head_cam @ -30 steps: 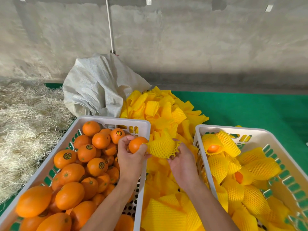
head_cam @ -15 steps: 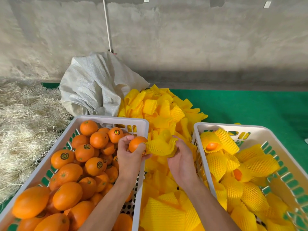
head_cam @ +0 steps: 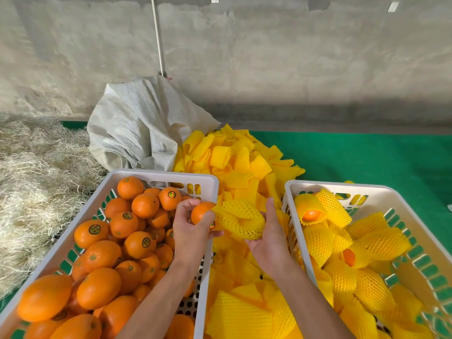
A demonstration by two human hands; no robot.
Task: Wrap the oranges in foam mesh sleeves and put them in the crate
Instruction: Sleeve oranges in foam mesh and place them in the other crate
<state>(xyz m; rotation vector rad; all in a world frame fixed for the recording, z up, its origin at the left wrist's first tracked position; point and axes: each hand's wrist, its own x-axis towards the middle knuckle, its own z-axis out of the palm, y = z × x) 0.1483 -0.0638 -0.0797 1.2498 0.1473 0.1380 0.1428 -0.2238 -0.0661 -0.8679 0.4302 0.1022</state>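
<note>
Just left of the frame's centre, the left hand (head_cam: 193, 231) pinches a smooth, round orange (head_cam: 201, 212) between curled fingers and thumb. Its right side touches the mouth of a foam mesh sleeve (head_cam: 241, 220), which the right hand (head_cam: 267, 241) cradles in an upturned palm with fingers curled round it. The sleeve's opening seems to face left toward the fruit, so the push likely goes rightward. The sleeve looks soft and springy. The crate (head_cam: 291, 192) of wrapped fruit sits at right.
</note>
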